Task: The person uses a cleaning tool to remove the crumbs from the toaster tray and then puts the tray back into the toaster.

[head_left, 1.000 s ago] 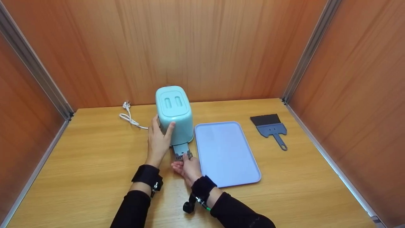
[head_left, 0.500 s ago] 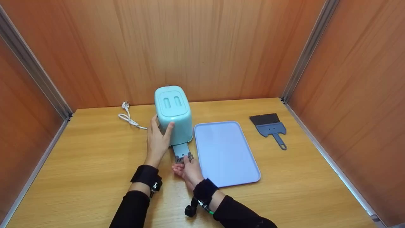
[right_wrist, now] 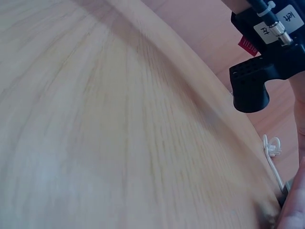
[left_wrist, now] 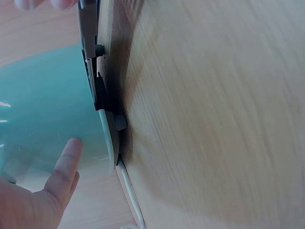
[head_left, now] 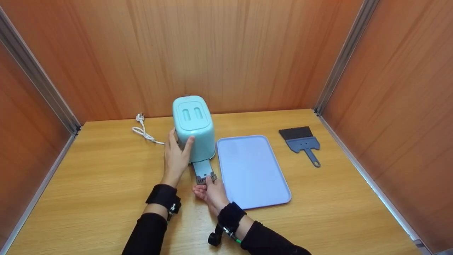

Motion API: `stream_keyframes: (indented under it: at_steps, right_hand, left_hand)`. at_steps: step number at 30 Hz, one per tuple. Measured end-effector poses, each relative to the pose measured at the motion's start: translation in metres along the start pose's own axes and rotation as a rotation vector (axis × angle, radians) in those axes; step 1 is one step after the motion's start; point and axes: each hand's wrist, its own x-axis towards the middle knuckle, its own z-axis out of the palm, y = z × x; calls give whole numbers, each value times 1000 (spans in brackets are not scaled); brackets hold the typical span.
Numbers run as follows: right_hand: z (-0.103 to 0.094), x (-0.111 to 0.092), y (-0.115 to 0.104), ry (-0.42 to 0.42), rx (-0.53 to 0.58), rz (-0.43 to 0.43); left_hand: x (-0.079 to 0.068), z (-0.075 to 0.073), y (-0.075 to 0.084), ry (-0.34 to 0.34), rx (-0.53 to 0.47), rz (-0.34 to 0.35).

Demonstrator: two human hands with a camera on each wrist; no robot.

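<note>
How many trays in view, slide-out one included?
2: the lavender tray on the table, right of the mint appliance; the slide-out tray, sticking out from the appliance's base, pinched by the right hand.

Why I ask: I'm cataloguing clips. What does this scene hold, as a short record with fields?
Left hand: rests on the mint-green appliance
Right hand: pinches the end of the slide-out tray
Slide-out tray: sticks out from the appliance's base
Lavender tray: lies right of the appliance
Brush: right of the lavender tray, bristles toward the back
White plug: back left, not in a socket
</note>
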Motion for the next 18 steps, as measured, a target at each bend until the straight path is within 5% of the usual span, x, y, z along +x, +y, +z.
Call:
stream_keyframes:
  at_steps: [18]
  right_hand:
    - [-4, -10, 4, 6, 7, -20]
  left_hand:
    - [0, 0, -1, -4, 30, -23]
